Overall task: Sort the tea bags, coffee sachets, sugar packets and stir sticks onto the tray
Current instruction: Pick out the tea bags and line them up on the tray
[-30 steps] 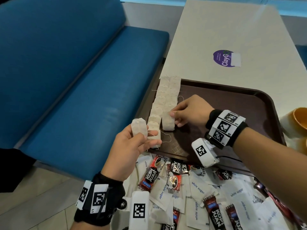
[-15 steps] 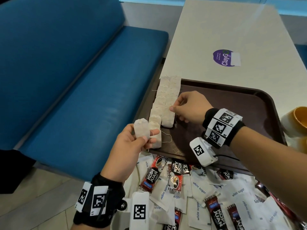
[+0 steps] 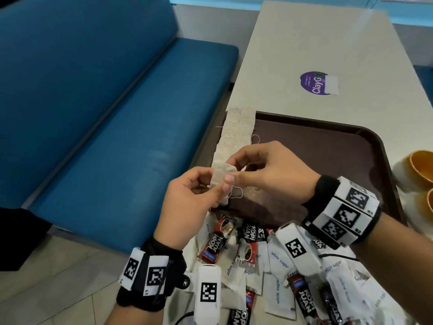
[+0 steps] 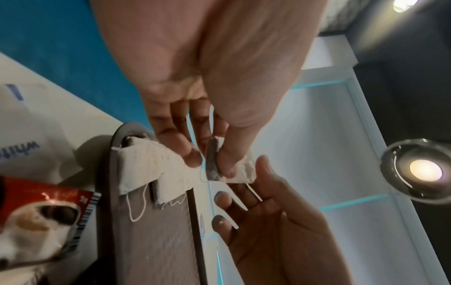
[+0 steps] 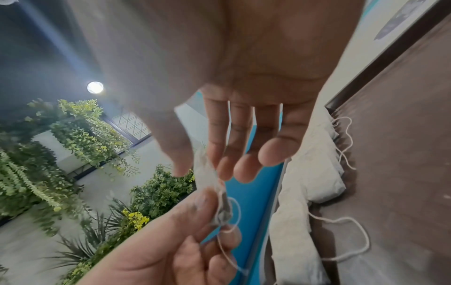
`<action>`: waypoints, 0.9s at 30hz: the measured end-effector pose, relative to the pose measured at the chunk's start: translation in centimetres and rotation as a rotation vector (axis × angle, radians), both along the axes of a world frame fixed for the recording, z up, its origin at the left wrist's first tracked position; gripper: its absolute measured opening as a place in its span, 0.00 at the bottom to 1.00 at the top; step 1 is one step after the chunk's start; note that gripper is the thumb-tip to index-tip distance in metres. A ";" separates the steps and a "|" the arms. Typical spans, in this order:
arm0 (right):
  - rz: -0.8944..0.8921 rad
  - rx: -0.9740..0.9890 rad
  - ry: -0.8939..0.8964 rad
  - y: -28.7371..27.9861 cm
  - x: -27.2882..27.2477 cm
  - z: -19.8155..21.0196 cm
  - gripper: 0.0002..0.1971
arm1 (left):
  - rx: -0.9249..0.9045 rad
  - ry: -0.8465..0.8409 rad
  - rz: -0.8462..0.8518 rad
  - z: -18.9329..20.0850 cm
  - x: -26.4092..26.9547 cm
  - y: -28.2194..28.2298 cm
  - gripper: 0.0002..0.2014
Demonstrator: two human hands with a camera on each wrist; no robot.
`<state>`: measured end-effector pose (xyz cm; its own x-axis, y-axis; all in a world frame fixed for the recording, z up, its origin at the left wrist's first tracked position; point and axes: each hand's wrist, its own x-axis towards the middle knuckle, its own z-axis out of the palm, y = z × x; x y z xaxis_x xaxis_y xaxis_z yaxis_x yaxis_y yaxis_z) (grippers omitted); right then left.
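Note:
A loose tea bag (image 3: 221, 172) hangs above the near left corner of the brown tray (image 3: 328, 160). My left hand (image 3: 216, 182) pinches its lower end between thumb and fingers, and my right hand (image 3: 230, 170) pinches its upper end. In the left wrist view the tea bag (image 4: 241, 173) sits under my left thumb. In the right wrist view the tea bag (image 5: 207, 173) trails a white string. A double row of tea bags (image 3: 236, 130) lies along the tray's left side. Coffee sachets (image 3: 214, 245) and white sugar packets (image 3: 278, 261) lie heaped in front of the tray. No stir sticks show.
The tray sits on a pale table (image 3: 316, 43) bearing a purple sticker (image 3: 314, 83). Two cups with orange insides (image 3: 419, 167) stand just right of the tray. A blue bench (image 3: 117, 113) runs along the left, below the table's edge.
My right hand left the row of tea bags on the tray and came back to the tea bag in my left hand. Both hands now pinch it.

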<state>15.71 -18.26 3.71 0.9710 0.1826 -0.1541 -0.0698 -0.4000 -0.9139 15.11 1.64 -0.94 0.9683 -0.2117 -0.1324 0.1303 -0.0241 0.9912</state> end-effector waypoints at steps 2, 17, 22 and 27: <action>-0.012 0.000 -0.045 0.0 -0.3 -0.3 0.07 | 0.025 -0.025 0.022 0.0 0.0 0.0 0.12; -0.066 -0.129 0.129 -2.1 2.6 -4.2 0.06 | 0.892 -0.379 -0.413 -2.5 -1.2 2.3 0.15; -0.185 -0.157 0.154 -1.3 3.8 -5.5 0.02 | 0.940 -0.325 -0.432 -1.9 -1.0 2.1 0.15; -0.277 -0.074 0.188 -1.4 4.8 -5.4 0.05 | 0.928 -0.318 -0.422 -1.7 -0.7 2.0 0.13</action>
